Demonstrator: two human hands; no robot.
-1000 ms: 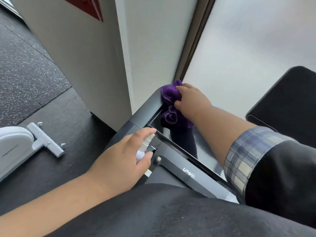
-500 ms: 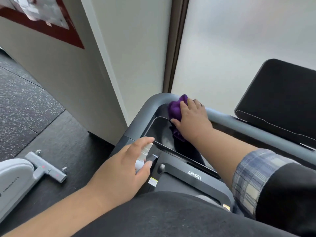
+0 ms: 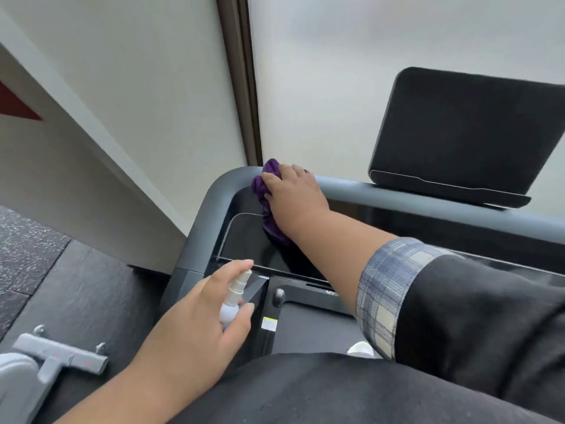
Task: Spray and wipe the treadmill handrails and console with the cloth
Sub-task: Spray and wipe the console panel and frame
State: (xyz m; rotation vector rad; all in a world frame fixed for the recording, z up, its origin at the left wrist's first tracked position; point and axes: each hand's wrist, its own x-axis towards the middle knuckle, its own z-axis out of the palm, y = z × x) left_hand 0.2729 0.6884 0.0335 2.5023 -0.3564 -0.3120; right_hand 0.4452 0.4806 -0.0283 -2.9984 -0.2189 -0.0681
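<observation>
Frosted glass and a pale wall are filling the far side of the scene, with speckled gym flooring (image 3: 36, 270) running off to the near left, where part of another grey machine (image 3: 58, 359) is sitting. Against that backdrop the treadmill's grey handrail (image 3: 412, 197) is curving from the left side across the far edge, framing the glossy black console (image 3: 244, 240), and a dark tablet-like screen (image 3: 464, 136) is standing on the rail at the far right.

At the far left corner of the rail, the right hand (image 3: 295, 194) is pressing the purple cloth (image 3: 263, 191) down, fingers curling over the bunched fabric so it is gripping while it rubs. The cloth is bridging rail and console, one end on the bend and the other trailing onto the panel below, which probably lets one pass cover both surfaces where grime would gather in the seam.

Nearer, the left hand (image 3: 201, 313) is wrapping around a small white spray bottle (image 3: 234, 298), index finger resting on top of the nozzle. It is being held upright just beside the console's near left edge, nozzle facing the panel, seemingly so a fresh burst can be given without the wiping hand letting go.

Judging by position, the left corner is being treated, while the long far rail and right side are likely waiting.
</observation>
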